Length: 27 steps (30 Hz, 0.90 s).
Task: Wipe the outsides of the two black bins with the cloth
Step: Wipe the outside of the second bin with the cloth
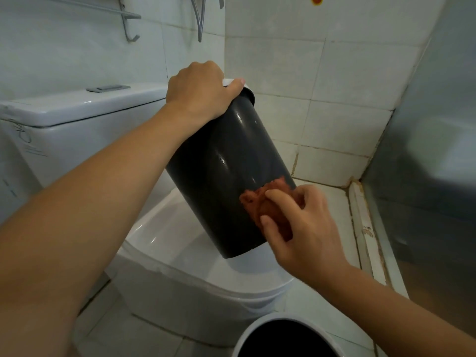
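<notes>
A black bin [219,163] with a white rim leans tilted, its base resting on the closed toilet lid [180,243]. My left hand [201,91] grips the bin's white rim at the top. My right hand [301,228] presses a crumpled reddish-brown cloth [257,202] against the lower right side of the bin, fingers curled over the cloth. A second black bin [286,338] with a white rim stands on the floor at the bottom edge, partly behind my right forearm; only its top shows.
A white toilet cistern [77,117] stands at the left behind the bin. Tiled walls close the corner at the back and right. A metal door or panel [432,176] runs along the right. A metal rail with hooks [128,21] hangs up high.
</notes>
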Tool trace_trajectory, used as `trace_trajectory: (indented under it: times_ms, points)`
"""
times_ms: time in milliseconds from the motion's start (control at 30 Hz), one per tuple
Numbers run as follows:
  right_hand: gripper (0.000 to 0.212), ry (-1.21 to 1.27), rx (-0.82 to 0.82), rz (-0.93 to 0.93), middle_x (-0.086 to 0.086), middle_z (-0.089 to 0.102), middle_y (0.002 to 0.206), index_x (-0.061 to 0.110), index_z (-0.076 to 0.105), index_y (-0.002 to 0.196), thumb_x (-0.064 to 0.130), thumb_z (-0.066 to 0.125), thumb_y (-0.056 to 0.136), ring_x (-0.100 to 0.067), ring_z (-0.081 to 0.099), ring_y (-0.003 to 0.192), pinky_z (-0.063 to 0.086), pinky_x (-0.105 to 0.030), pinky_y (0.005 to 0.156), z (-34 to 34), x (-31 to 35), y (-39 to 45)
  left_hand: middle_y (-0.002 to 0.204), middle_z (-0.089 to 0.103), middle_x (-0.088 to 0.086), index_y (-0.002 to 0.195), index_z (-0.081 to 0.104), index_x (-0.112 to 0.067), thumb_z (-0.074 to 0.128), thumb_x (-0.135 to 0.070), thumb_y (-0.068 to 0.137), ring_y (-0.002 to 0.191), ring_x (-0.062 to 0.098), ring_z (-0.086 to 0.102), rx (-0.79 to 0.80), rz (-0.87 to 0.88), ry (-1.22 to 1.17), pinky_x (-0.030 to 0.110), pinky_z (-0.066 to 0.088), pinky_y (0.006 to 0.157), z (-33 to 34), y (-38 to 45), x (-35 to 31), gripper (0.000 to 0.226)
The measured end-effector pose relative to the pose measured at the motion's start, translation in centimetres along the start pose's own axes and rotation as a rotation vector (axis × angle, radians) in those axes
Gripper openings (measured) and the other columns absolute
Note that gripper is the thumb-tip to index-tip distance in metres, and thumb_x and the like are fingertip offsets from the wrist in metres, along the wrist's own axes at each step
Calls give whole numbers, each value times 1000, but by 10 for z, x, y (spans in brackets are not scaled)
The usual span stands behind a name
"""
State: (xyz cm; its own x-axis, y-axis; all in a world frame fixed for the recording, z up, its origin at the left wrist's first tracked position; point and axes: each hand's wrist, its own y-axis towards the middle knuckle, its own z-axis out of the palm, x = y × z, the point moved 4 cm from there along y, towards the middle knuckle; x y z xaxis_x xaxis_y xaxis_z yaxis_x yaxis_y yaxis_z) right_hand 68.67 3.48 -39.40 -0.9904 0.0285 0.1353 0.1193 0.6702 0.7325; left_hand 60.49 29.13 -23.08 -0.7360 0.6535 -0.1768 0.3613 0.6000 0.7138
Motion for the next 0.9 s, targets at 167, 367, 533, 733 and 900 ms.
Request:
trace_trajectory:
  times_ms: [167,367,533,733,900]
  points:
    - [41,-169,34,-273,-7,50,110,23,67,121,51,56,94,-22,46,90,43,-27,69,6,17,-8,64,51,0,65,51,-19,41,-71,93,56,17,47,13,2,6,30,29,54,0,0,-1,59]
    - [45,-38,-20,-35,-8,53,112,22,63,130,48,63,94,-19,46,96,45,-26,71,-5,-21,9,64,51,1,62,48,-18,42,-69,94,56,18,46,21,-22,-44,29,26,51,0,-2,7,60]
    - [44,162,-76,232,5,49,112,25,61,137,43,58,96,-14,47,99,49,-24,78,-4,-42,23,65,51,1,63,51,-18,42,-70,93,56,17,44,22,-15,-37,29,23,50,0,-1,1,61]
    - [52,-24,6,-178,-6,47,124,22,63,134,51,67,91,-21,45,105,42,-24,81,3,-10,0,66,52,1,65,53,-17,42,-70,92,56,19,45,23,-38,-26,32,29,55,4,0,0,61]
    - [55,-128,-6,-283,-8,45,121,20,66,128,53,75,84,-24,46,99,44,-29,76,7,-3,-6,69,53,2,69,53,-17,42,-69,93,60,20,48,45,-41,-22,36,37,63,5,3,0,58]
